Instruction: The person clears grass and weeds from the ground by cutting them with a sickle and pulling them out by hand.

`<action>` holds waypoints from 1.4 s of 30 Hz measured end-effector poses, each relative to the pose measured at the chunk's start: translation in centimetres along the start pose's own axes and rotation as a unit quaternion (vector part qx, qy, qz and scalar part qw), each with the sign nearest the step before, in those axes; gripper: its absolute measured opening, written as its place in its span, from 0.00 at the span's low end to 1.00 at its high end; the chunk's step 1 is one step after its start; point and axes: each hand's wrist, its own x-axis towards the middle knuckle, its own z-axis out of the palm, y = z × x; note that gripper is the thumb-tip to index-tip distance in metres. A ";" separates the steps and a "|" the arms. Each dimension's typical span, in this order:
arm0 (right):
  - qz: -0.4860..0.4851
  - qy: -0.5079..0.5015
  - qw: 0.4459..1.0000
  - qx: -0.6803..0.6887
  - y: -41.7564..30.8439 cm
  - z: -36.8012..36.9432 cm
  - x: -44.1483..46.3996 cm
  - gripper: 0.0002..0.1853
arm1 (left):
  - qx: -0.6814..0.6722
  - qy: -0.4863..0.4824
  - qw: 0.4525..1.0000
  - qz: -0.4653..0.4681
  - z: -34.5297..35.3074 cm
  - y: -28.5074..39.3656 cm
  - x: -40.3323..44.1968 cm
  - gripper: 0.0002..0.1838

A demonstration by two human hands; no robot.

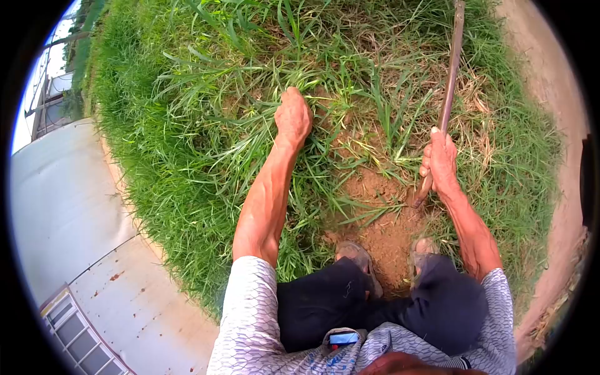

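My left hand [294,115] is closed in a fist low among the grass [250,147], with long blades fanning out around it. The fingertips are turned away from view, but blades come out at the fist. A long wooden pole [451,75] is gripped in my right hand [442,156], the thumb laid along it. The pole slants from the top edge of the view down past my hand, and its lower end comes close to the soil. No tool head shows on it. Bare brown soil [381,231] lies between the hands and my feet.
My sandalled feet [359,256] stand on the soil patch. Dry, straw-coloured grass [469,103] lies around the pole. A dirt path [537,69] curves along the right. On the left is a pale wall [69,181] with a barred window [81,337].
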 end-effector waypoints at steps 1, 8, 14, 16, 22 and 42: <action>0.015 -0.015 0.996 -0.085 0.8 -0.2 -1.0 0.15 | -0.002 0.001 1.000 0.001 0.1 0.1 -0.1 0.07; 0.049 -0.134 0.933 -0.329 4.9 -2.6 -6.3 0.14 | -0.031 0.031 0.999 0.028 1.5 -1.2 0.0 0.08; -0.009 0.001 1.000 -0.018 0.4 -0.5 -1.3 0.16 | -0.015 0.024 0.999 0.022 1.7 -1.1 0.2 0.07; -0.017 -0.029 0.991 -0.127 2.5 -0.4 -3.2 0.15 | -0.027 0.002 1.000 -0.012 0.8 -0.4 -0.1 0.07; -0.019 -0.099 0.908 -0.406 8.1 -4.5 -6.7 0.17 | -0.037 -0.009 0.998 -0.058 0.0 0.7 -0.1 0.07; 0.073 0.032 0.971 -0.227 3.7 -14.1 -11.0 0.16 | -0.086 -0.179 0.964 0.179 -3.0 2.6 -13.6 0.15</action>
